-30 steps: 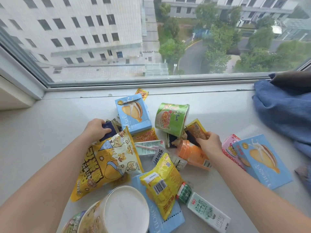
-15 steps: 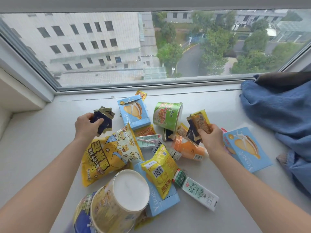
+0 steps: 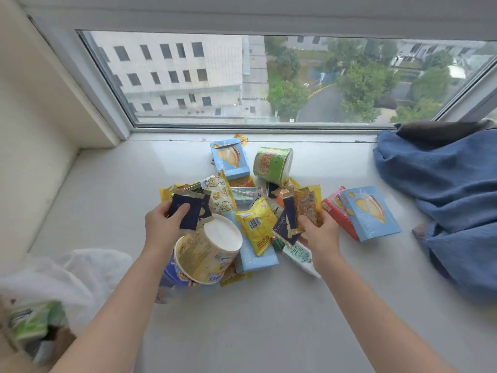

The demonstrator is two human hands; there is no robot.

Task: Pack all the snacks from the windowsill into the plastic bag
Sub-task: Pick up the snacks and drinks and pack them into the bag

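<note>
**Two Handfuls of Sachets Lifted From Windowsill Snack Pile**

While most of the snacks lay heaped on the windowsill (image 3: 113, 200), a person held small packets in both hands above the pile. The left hand (image 3: 164, 227) pinched a fan of dark blue sachets (image 3: 189, 211), thumb across their faces, just left of the yellow tub (image 3: 208, 250) lying on its side. The right hand (image 3: 318, 232), to the right of that tub, gripped another dark sachet and a clear nut packet (image 3: 308, 207), fingers curled round their lower ends.

Such sachets looked light, thin and slick, likely to slide out of a loose bundle; a firm pinch across the stack's middle seemed the safest hold. The tub and the green cup (image 3: 273, 164) beyond it appeared stiff but crushable, best taken round the wall. The blue boxes (image 3: 369, 211), to the tub's right, seemed rigid and easy to take by their edges.

Both forearms reached forward, wrists level, palms turned inward. The plastic bag (image 3: 80, 270) lay crumpled well to the tub's left, near the sill's front edge, its mouth not clearly visible.
</note>
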